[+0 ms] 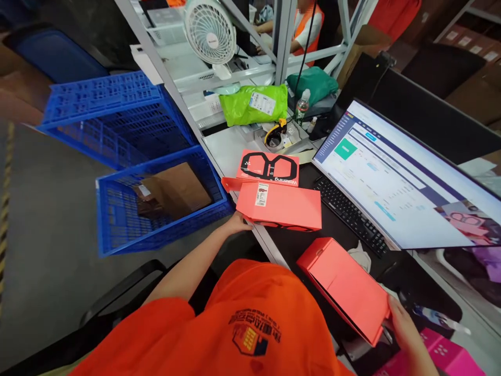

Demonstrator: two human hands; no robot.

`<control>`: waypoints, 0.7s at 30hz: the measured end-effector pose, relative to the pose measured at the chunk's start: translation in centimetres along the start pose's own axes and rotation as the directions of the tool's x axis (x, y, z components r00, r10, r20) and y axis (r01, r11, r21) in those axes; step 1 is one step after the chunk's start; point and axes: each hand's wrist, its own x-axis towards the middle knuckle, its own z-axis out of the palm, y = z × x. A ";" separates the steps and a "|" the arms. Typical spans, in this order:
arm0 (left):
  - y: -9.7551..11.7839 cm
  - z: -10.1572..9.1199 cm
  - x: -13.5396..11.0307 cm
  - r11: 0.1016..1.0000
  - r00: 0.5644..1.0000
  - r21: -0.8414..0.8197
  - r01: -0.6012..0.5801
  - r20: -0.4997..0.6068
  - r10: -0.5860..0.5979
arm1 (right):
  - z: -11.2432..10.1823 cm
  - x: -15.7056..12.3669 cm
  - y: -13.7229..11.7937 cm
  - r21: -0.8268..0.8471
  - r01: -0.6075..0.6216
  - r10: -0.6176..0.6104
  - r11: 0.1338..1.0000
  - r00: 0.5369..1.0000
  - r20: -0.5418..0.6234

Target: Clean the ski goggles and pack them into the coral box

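Observation:
My left hand (236, 223) grips the near left corner of a coral cardboard box (279, 205) with a white barcode label, lying at the table edge. Behind that box lies its lid (268, 167), coral with a black looped design. My right hand (400, 318) holds the far end of a second coral box (348, 287), tilted above the dark desk mat close to my orange shirt. Both hands are closed on their boxes.
A black keyboard (350, 214) and a large lit monitor (399, 172) stand to the right. Blue plastic crates (117, 120) sit left, one holding a brown parcel (176, 190). A green mailer bag (254, 104), a fan (210, 31), a bottle (301, 107) and another person (307, 26) are behind.

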 end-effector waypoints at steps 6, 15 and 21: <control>-0.1 2.4 1.3 0.999 0.992 -0.024 -0.024 0.123 0.026 | 0.4 -2.7 1.4 0.082 0.102 -0.102 0.991 0.995 -0.002; 4.8 3.2 -2.4 0.980 0.994 0.177 -0.087 0.083 0.073 | -0.8 -6.5 2.0 0.107 0.016 -0.028 0.994 0.993 0.113; 13.8 2.4 -7.7 0.945 0.973 0.233 -0.229 0.032 0.228 | -0.1 -6.6 1.2 0.195 -0.018 -0.007 0.981 0.992 0.129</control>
